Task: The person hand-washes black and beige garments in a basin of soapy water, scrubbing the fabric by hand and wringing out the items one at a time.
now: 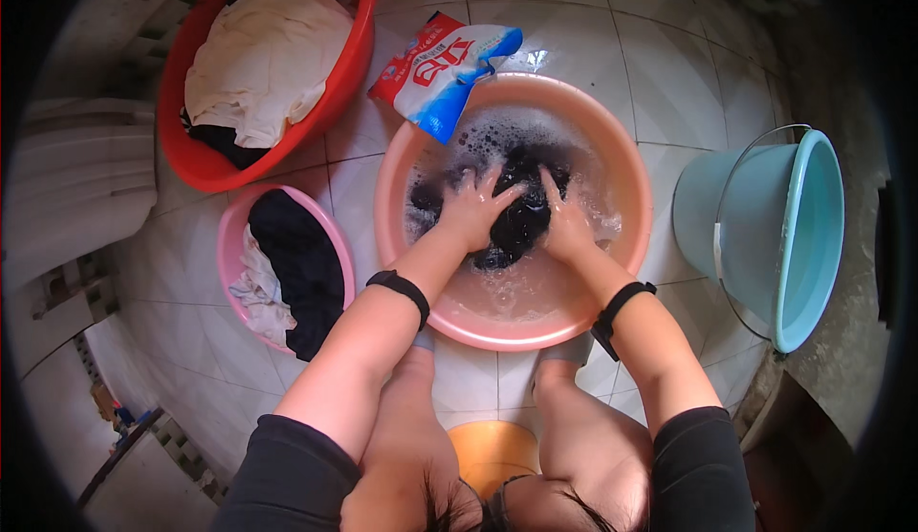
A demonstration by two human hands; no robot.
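Both my hands are in a round pink plastic basin (640,195) of sudsy water. My left hand (475,206) rests with spread fingers on dark wet cloth (522,209), at its left side. Fingers apart, my right hand (566,220) touches the cloth's right side. Neither hand is closed around the fabric. Part of the cloth is hidden under water and foam. A red, white and blue plastic detergent bag (448,66) lies against the basin's upper left rim, and it bears writing.
At the upper left a red tub (362,37) holds cream cloth (269,51) and dark cloth. Below it, a small pink basin (349,267) holds black cloth (301,267) and whitish cloth (259,292). A light blue bucket (731,209) with a wire handle is at the right.
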